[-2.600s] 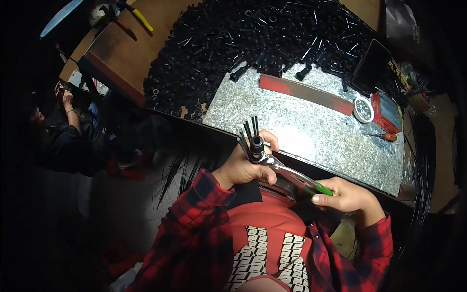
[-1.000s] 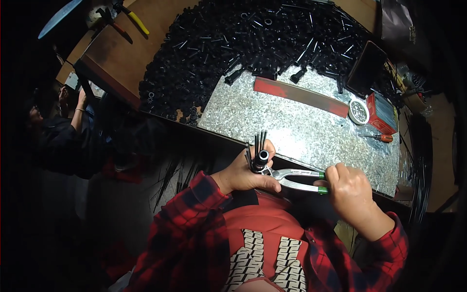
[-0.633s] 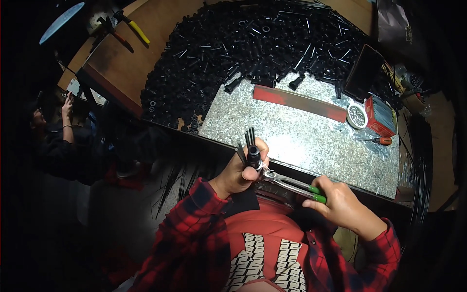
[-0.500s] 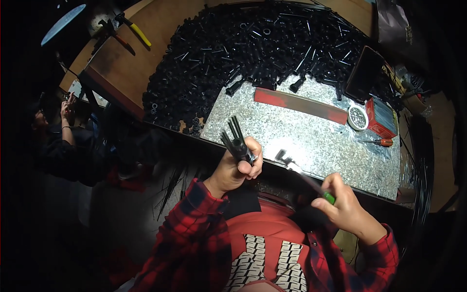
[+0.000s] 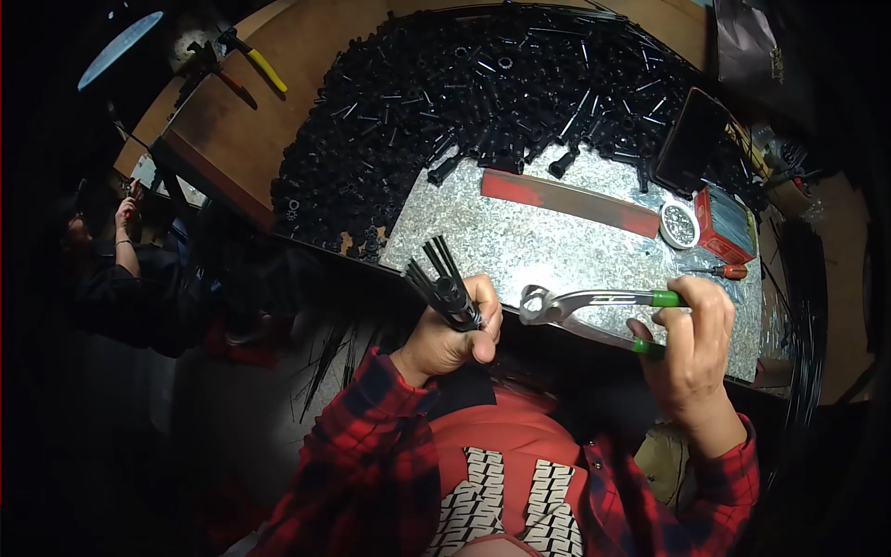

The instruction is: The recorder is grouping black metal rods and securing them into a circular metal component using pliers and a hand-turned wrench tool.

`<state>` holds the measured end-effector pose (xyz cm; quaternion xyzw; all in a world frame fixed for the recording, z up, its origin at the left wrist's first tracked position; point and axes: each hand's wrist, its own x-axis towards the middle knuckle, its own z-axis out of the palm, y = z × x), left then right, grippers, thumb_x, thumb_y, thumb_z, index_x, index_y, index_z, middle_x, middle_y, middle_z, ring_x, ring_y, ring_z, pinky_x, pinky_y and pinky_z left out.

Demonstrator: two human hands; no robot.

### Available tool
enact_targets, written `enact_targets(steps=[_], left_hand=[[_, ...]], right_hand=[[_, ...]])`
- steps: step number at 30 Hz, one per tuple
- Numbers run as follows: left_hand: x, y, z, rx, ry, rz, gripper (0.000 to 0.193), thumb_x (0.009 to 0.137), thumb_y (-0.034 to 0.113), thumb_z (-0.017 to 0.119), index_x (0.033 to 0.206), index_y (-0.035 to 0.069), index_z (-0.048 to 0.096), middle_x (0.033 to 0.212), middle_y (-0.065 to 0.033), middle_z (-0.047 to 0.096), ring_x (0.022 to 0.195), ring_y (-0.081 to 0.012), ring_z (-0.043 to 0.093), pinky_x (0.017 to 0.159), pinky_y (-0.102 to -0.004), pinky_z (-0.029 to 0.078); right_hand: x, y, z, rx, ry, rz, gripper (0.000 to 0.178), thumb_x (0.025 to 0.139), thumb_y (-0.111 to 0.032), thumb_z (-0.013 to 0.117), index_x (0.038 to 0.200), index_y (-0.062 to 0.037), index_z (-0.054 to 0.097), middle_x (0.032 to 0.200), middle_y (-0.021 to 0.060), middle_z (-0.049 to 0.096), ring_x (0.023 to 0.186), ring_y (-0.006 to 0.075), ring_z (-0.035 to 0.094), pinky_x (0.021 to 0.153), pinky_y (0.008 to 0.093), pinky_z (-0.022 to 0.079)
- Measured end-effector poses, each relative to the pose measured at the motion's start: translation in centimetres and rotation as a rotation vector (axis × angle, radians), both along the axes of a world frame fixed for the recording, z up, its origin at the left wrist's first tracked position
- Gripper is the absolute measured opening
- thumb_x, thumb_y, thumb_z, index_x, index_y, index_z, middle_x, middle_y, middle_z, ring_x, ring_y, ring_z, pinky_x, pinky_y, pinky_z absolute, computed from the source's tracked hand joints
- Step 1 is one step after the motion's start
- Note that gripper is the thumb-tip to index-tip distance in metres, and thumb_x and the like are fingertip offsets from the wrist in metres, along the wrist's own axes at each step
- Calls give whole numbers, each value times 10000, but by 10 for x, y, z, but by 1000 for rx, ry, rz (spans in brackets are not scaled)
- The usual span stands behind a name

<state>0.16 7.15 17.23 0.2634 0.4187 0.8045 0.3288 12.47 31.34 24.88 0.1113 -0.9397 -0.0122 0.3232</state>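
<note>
Upright black rod bundle [image 5: 445,283] beside silver green-handled pliers [image 5: 594,302].

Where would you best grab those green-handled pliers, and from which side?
By the two green-tipped handles, from the person's right, as the right hand does. The pliers lie roughly level with jaws pointing left toward the left hand and its black bundle, so the handles are the free end.

- Left hand [image 5: 450,339], frame centre, grips a black bundle [image 5: 444,283].
- Right hand [image 5: 687,348], right of centre, holds green-handled pliers [image 5: 594,302].
- Black parts heap [image 5: 473,102] fills the upper centre.
</note>
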Motion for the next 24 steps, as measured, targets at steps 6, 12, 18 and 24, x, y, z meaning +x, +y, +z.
enact_targets(steps=[6,12,18,24], left_hand=[[5,2,3,-168,86,52,591,553,406,874,761,123,399,642,54,451,566,-42,405,524,-204,356],[3,5,2,-300,271,180,618,552,521,836,723,129,389,679,70,438,640,-31,407,570,-189,341],[5,6,-4,-287,303,179,603,584,510,828,733,122,391,693,71,384,642,-43,341,561,-210,286],[4,5,0,-296,316,184,594,603,493,829,751,115,395,703,68,382,658,-45,336,569,-216,280]], right_hand=[[1,-5,-3,249,72,-49,179,820,-175,651,909,-37,582,1149,130,544,1082,288,545,1027,515,350],[2,-6,-8,242,42,-39,229,811,-203,680,953,-41,601,1142,120,546,1078,280,541,1019,500,358],[-1,-6,-8,246,55,-11,147,823,-173,641,812,-51,561,1074,128,561,986,281,563,944,477,398],[0,-2,-10,288,96,47,146,781,-133,638,741,-74,511,991,133,576,873,267,577,820,411,417]])
